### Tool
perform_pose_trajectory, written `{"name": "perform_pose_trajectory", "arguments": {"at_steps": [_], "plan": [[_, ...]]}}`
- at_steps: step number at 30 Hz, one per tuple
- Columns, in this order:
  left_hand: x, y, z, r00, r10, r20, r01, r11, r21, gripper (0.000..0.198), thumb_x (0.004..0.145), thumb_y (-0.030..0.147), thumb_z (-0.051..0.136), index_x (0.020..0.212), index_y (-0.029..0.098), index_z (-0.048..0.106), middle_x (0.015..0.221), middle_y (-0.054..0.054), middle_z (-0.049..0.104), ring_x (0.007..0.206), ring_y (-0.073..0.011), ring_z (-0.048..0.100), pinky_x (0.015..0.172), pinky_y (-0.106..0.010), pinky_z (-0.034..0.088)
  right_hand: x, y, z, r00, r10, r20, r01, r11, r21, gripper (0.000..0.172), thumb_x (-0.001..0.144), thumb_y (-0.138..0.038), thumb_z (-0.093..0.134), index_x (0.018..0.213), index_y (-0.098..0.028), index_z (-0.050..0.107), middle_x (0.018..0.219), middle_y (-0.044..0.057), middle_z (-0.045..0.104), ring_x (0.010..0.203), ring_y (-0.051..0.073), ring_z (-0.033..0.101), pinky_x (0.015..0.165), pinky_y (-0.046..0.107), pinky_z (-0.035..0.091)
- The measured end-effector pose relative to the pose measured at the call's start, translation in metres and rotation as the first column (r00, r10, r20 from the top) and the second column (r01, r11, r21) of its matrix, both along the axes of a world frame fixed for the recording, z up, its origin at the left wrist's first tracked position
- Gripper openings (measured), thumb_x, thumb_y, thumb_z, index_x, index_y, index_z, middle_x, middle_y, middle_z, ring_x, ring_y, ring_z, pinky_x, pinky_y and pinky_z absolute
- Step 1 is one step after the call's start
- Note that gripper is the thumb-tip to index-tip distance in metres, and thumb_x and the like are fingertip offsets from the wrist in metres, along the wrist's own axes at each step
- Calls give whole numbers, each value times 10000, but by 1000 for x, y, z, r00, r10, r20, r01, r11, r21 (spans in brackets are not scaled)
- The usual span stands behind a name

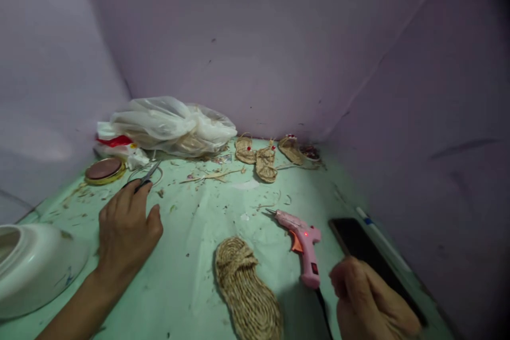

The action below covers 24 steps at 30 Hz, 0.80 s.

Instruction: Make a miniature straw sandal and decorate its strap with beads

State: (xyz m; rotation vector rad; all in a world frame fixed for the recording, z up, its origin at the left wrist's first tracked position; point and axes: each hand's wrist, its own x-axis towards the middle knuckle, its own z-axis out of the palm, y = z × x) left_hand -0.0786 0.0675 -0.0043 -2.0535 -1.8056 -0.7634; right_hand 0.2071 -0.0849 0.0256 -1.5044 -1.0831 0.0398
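My left hand (pixel 127 223) reaches over the green surface with its thumb apart, its fingertips at the dark handles of a pair of scissors (pixel 148 174). The scissors' blades point away from me. My right hand (pixel 368 297) is closed at the lower right, over the near part of a dark phone (pixel 364 244); what its fingers hold, if anything, is hidden. Between the hands lies a woven twine slipper (pixel 247 287), its strap at the far end. A pink glue gun (pixel 300 239) with a lit red light rests to the slipper's right, nozzle pointing left.
A white ceramic pot (pixel 43 271) stands at the left, behind it a round tin (pixel 104 170). A plastic bag (pixel 171 125) lies by the back wall. Small twine slippers (pixel 265 163) and a bowl of beads (pixel 309 152) sit right of it. A white pen (pixel 382 239) lies beyond the phone.
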Motion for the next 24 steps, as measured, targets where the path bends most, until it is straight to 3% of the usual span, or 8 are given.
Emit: {"name": "perform_pose_trajectory", "arguments": {"at_steps": [3, 7, 8, 10, 11, 13, 20, 24], "plan": [[7, -7, 1, 990, -132, 56, 126, 987, 101, 246, 815, 184, 484, 1051, 154, 546, 1122, -152, 616, 1067, -310, 561, 915, -471, 410, 5, 6, 2, 992, 4, 124, -6, 1000, 8, 423, 858, -236, 503, 448, -195, 412, 411, -47, 333, 353, 79, 326, 357, 241, 237], [28, -44, 24, 870, -440, 221, 382, 887, 261, 50, 789, 193, 570, 830, 221, 558, 758, -26, 639, 749, -201, 606, 784, -381, 461, -11, 7, -6, 848, 214, 484, -244, 970, -2, 404, 810, -208, 568, 436, -189, 417, 395, -48, 362, 366, 75, 334, 399, 257, 234], [36, -60, 32, 780, -558, 283, 521, 830, 200, 56, 795, 193, 571, 841, 224, 559, 743, -14, 625, 712, -175, 592, 703, -323, 476, -18, 5, -8, 797, 262, 545, -304, 953, -13, 403, 801, -233, 583, 434, -189, 426, 389, -42, 375, 373, 82, 342, 409, 267, 230], [54, -90, 46, 534, -752, 387, 800, 597, 58, 140, 787, 242, 591, 922, 210, 575, 773, -26, 627, 752, -177, 588, 655, -289, 486, -32, 0, -12, 733, 332, 594, -385, 922, -41, 414, 802, -304, 588, 432, -190, 443, 380, -31, 397, 380, 94, 353, 422, 283, 218], [62, -103, 51, 444, -791, 421, 870, 493, 7, 123, 783, 223, 594, 904, 201, 584, 766, -29, 630, 752, -175, 587, 675, -295, 489, -37, -3, -13, 720, 357, 595, -408, 912, -53, 420, 809, -331, 577, 434, -192, 447, 381, -28, 405, 383, 98, 358, 426, 286, 216], [73, -121, 54, 368, -789, 491, 915, 401, -40, 81, 801, 149, 548, 842, 184, 607, 717, -28, 621, 703, -155, 576, 637, -273, 480, -44, -8, -15, 706, 390, 592, -435, 897, -72, 413, 826, -336, 539, 448, -196, 451, 393, -27, 419, 389, 101, 368, 432, 284, 220], [67, -126, 37, 346, -820, 456, 936, 336, -105, 250, 826, 111, 434, 636, 161, 588, 569, -25, 562, 556, -128, 532, 531, -232, 417, -51, -11, -26, 620, 442, 649, -505, 857, -102, 384, 811, -276, 467, 438, -199, 419, 411, -26, 443, 394, 98, 360, 435, 282, 214], [67, -127, 27, 429, -871, 239, 903, 413, -116, 248, 801, 104, 389, 582, 179, 478, 520, -2, 493, 484, -121, 452, 475, -240, 338, -56, -11, -30, 609, 496, 619, -549, 827, -122, 390, 798, -271, 516, 429, -188, 421, 405, -27, 455, 394, 88, 361, 435, 281, 203]]}}
